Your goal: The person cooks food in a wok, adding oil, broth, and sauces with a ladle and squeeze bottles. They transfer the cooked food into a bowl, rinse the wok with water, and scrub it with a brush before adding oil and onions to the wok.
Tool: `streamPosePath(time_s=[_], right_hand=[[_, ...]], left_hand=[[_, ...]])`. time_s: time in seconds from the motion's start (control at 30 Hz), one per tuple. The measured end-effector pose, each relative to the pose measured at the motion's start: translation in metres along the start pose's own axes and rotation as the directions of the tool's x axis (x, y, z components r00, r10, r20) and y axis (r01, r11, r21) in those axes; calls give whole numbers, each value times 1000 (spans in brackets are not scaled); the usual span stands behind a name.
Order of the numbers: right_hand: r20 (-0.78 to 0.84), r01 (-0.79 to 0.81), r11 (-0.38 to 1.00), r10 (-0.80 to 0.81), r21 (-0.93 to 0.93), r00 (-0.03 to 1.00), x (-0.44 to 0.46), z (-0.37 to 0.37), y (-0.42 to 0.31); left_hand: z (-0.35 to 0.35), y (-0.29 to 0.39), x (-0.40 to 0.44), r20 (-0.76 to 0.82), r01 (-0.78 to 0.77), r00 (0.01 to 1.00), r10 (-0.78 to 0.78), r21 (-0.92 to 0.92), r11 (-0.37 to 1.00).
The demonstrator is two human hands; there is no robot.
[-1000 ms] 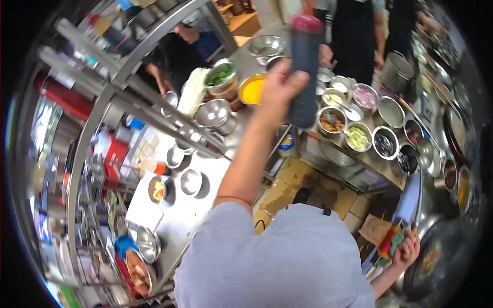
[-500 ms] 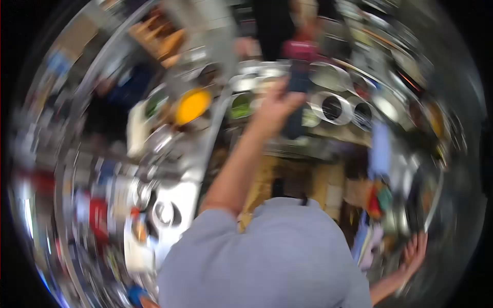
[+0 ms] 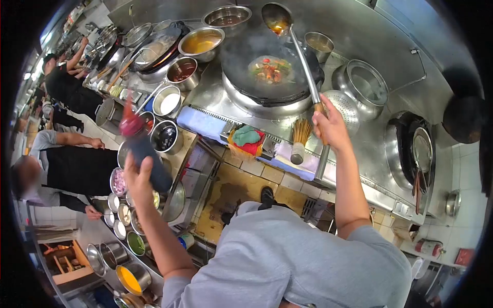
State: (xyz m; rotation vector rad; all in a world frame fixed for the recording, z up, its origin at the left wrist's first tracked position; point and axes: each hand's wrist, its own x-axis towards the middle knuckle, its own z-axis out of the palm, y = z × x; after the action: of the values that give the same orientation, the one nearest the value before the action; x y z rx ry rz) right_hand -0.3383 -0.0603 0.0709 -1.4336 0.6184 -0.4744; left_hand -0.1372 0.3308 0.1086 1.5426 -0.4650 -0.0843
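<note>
The bottle (image 3: 146,153) is being gripped by the left hand (image 3: 137,179) near pots (image 3: 176,144), the ladle (image 3: 303,64) by the right hand (image 3: 331,124), its liquid held near the far rim of the wok (image 3: 236,64); spillage is probably being risked by any tilt.

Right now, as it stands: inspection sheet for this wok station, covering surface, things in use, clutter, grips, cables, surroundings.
Surface: silver stainless-steel range top, shiny.
Things in use: round black wok holding mixed food, steaming; long metal ladle with wooden handle, brown liquid in its raised bowl; dark cylindrical bottle with red cap, blurred.
Clutter: tan bundled-stick brush, red and green cloths, along the front edge.
Grips: left grip closed around the bottle; right grip closed around the ladle's handle.
Cables: nothing seen.
Surroundings: co-worker in a black apron on the left; yellow-brown floor, darker patch.
</note>
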Motion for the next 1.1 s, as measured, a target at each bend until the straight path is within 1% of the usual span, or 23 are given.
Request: streamPosePath(time_s=[0.03,0.07,0.17,0.2,0.27,0.3,0.37,0.47,0.5,0.57,0.6,0.67,0.7,0.73,0.77,0.8,0.83,0.87,0.9,0.93,1.0,1.03,1.1], right_hand=[[40,-60,968,52,245,998,-1,-5,15],[43,-54,963,44,263,998,-5,-3,22],[-104,-128,942,100,-309,989,-26,10,30],[-100,-120,949,94,-291,990,-32,10,36],[-57,-185,982,184,-27,981,-43,0,48],[-45,-241,969,239,-52,970,-52,1,38],[7,-254,966,254,40,967,-65,-4,33],[126,-264,945,243,191,962,-71,-14,26],[166,-275,903,232,330,959,-69,-18,26],[192,-276,802,204,529,960,-60,-25,27],[189,-272,804,200,529,961,-50,-25,29],[5,-151,959,154,239,988,-21,-27,38],[-51,-86,996,87,24,995,-1,-29,53],[-50,-86,996,86,14,995,28,-34,86],[-164,90,899,-175,-428,971,59,-40,127],[-138,176,586,-451,-791,882,77,-42,146],[-118,187,579,-449,-794,886,79,-34,135],[-185,29,810,-168,-585,968,75,-17,113],[-163,-189,923,141,-335,976,70,-5,95],[-138,-189,919,150,-346,979,68,-2,88],[45,-297,955,296,6,954,63,-4,77],[88,-226,959,244,-171,966,54,-6,70],[118,-189,960,217,-208,969,30,1,57]], left_hand=[[18,2,13,64,6,998,-8,40,999],[36,3,28,124,7,992,-17,83,997],[94,10,72,280,-88,959,-53,469,879],[114,13,86,299,-108,949,-101,609,786],[152,12,112,425,-340,904,-55,790,510],[169,9,126,442,-360,896,-45,781,509],[200,1,145,495,-415,825,-274,859,301],[218,-10,156,472,-420,849,-238,876,239],[218,-16,158,470,-419,852,-231,877,236],[212,-33,156,397,-304,917,-29,747,591],[211,-44,156,399,-308,917,-25,745,592],[209,-61,154,263,-71,965,-11,299,952],[208,-53,148,287,14,956,-66,178,984],[206,-46,143,283,18,957,-66,171,985],[203,-40,137,291,48,955,-62,55,997],[198,-34,132,293,77,955,-56,-61,995],[192,-30,128,276,58,961,-30,-94,994],[185,-22,122,254,63,967,-37,-95,993],[177,-12,115,237,54,971,-24,-123,991],[167,-3,108,219,44,976,-10,-148,988],[140,5,98,172,55,985,-18,-216,975],[126,12,91,138,38,990,-6,-233,972],[90,22,81,63,-13,998,26,-198,980]])
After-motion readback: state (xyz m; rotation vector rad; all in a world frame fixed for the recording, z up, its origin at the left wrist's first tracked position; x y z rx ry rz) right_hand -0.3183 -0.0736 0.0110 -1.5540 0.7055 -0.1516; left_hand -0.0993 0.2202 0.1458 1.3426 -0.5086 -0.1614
